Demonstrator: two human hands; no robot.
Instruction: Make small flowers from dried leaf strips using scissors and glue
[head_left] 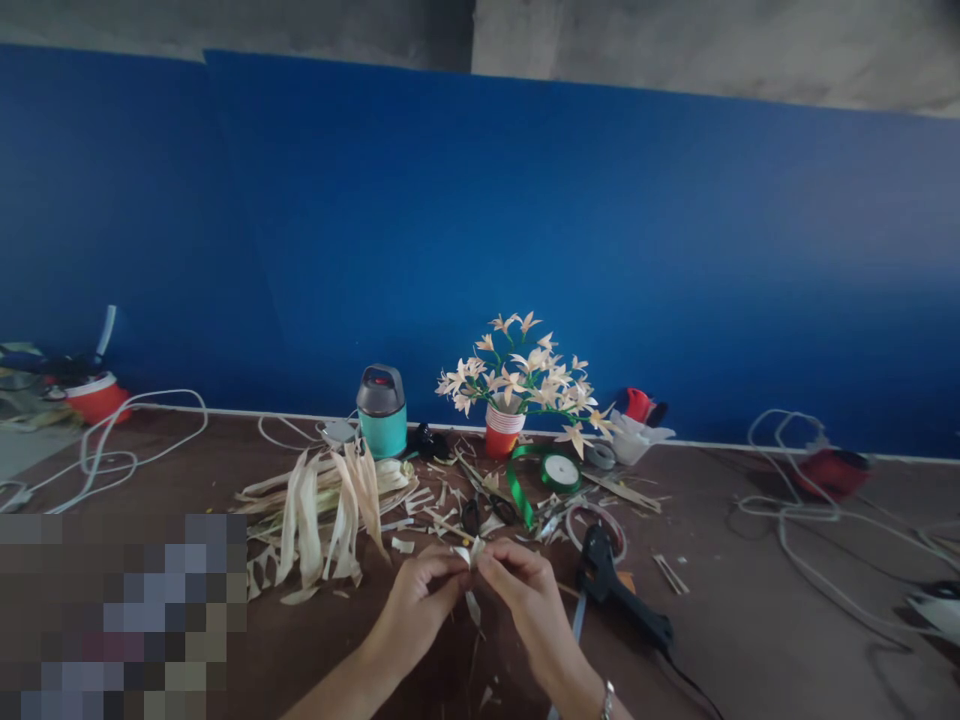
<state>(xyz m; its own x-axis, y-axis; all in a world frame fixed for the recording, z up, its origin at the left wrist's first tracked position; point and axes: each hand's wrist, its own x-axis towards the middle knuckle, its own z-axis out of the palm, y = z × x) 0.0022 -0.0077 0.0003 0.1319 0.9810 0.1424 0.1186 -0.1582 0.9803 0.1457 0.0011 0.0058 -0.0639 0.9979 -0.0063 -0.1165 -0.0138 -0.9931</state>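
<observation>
From the head camera, both hands meet in the lower middle of the frame, above a brown table point(720, 640). The left hand point(420, 600) and the right hand point(525, 590) are curled, thumb and forefinger tips pressed together on a small pale husk piece point(468, 553). The piece sits right between the two sets of fingertips, pinched from both sides. A narrow tail of it hangs below the fingers, in the gap between the hands. The other fingers of each hand are folded in beneath. A metal bracelet point(606, 700) shows on the right wrist at the bottom edge.

Left of the hands and a little higher lies a pile of dried husk strips point(330, 500). Just above the hands are black-handled scissors point(480, 512) among scattered trimmings. To the right of the right hand, near it but apart, lies a black glue gun point(611, 585), its cord running off to the lower right.

Farther back, at mid-frame, stand a teal flask point(382, 412) with a grey lid and a red-and-white cup point(502, 435) holding pale handmade flowers point(525, 375). A spool of green ribbon point(559, 470) lies just right of the cup. White cables point(112, 450) loop across the left side of the table. A blue wall point(600, 250) fills the background.
</observation>
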